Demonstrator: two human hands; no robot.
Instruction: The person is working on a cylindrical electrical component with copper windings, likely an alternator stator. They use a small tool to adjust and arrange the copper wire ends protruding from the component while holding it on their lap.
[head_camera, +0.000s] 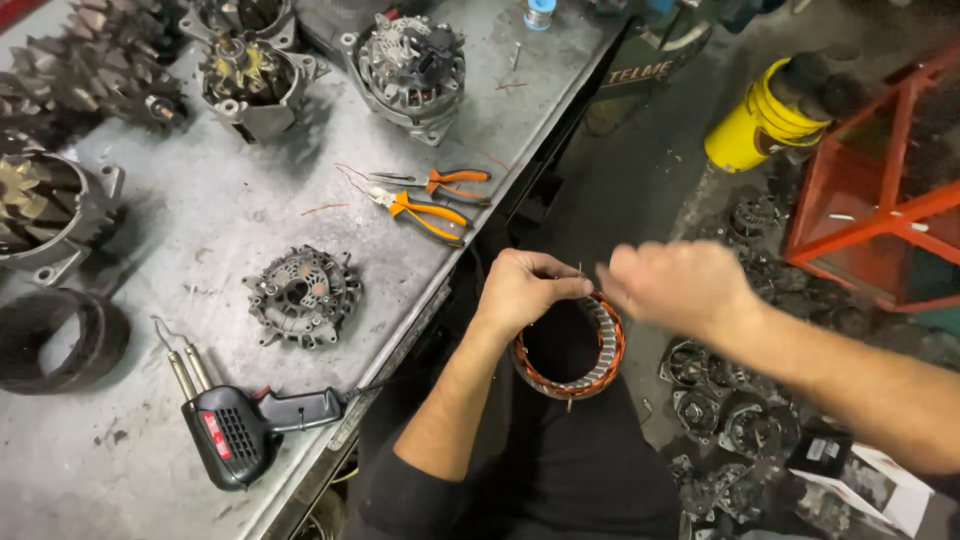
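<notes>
While the left hand (522, 288) closes around the near-left rim of a ring-shaped stator (570, 350), gripping it over the person's lap just off the right edge of the surface (200, 210), the right hand (678, 287) hovers at the far side of the ring with its fingers drawn together. That hand is motion-blurred, so I cannot tell whether it pinches a wire end or only touches the winding. The stator shows copper winding round its inner edge and a ribbed metal band outside; a few thin wire ends stick up near the fingertips.

As a judgement, the work on the winding leads looks to be in its middle. The ring is already out of its housing, yet the soldering gun (245, 425) lies untouched on the near part of the surface, and the orange-handled pliers (425, 212) and a second pair (440, 181) rest further off with loose copper strands beside them. A dark rectifier plate (303, 294) sits alone between these tools, and several alternator housings (410, 65) stand at the far end, not joined to the stator. On the floor to the right lie more dark parts and a yellow bucket (755, 125).
</notes>
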